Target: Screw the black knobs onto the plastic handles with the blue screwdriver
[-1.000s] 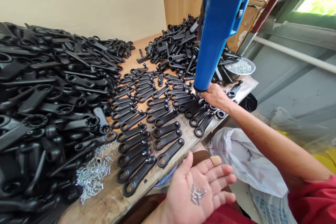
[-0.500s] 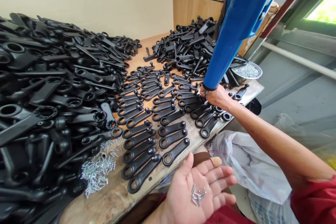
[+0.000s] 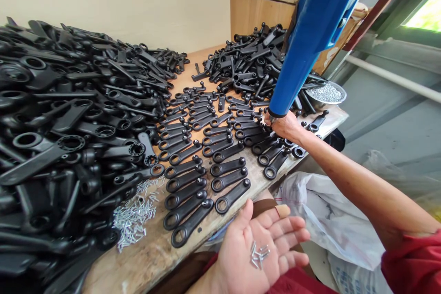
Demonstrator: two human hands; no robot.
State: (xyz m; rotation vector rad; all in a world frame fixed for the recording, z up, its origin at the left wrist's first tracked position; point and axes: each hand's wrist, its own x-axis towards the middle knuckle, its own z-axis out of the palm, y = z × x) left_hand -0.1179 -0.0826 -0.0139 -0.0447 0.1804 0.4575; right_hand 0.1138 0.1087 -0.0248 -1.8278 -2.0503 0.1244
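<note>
My left hand (image 3: pixel 257 250) lies palm up at the bottom, fingers stretched out, with several small metal pins (image 3: pixel 259 254) loose on the palm. One of its fingers wears a tan finger cover (image 3: pixel 283 211). My right hand (image 3: pixel 287 126) is low over the table's right side, among black crank-like levers (image 3: pixel 232 196) laid out in rows. Each lever has a ring at one end and a knob at the other; some knobs show a shiny tip. A long blue tool-like body (image 3: pixel 296 64) covers much of the right hand. Those fingertips look curled in; what they grip is hidden.
A large heap of black levers (image 3: pixel 69 115) fills the left, and a smaller pile (image 3: pixel 248 62) stands at the back. Loose pins (image 3: pixel 134 223) lie on the wooden table (image 3: pixel 120 266). A bowl (image 3: pixel 341 98) of pins sits back right. White plastic bags (image 3: pixel 320 197) hang beside the table edge.
The view has shifted slightly, so the heap and levers appear a little further right. Both hands hold nearly the same pose, and the pins stay on the left palm.
</note>
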